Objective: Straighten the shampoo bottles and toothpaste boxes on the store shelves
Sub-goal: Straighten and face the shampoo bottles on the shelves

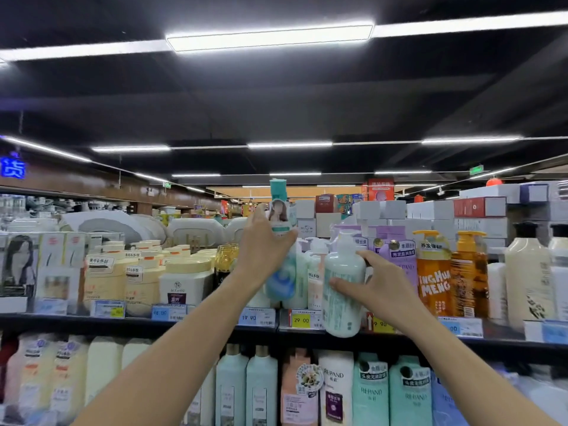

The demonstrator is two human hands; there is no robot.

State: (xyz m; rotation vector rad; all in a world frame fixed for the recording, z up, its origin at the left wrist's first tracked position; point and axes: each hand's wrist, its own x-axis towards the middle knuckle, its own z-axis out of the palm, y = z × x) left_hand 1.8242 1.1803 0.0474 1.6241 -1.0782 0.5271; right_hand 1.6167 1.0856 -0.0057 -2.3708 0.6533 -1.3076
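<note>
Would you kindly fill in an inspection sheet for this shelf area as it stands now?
Surface: top shelf, dark front edge lined with price tags.
Job's things: pale green pump bottle held before the shelf edge; tall blue-white bottle in the row.
Clutter: nothing seen.
Grippers: left hand grips the tall blue-white bottle; right hand holds the pale green pump bottle.
Cables: nothing seen.
Surroundings: orange bottles to the right, white boxes behind, lit ceiling strips.

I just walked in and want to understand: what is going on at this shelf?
A person is tidying store shelves. The left hand grips a tall teal-capped bottle on the top shelf. The right hand holds a pale green pump bottle out in front of the shelf edge.
</note>
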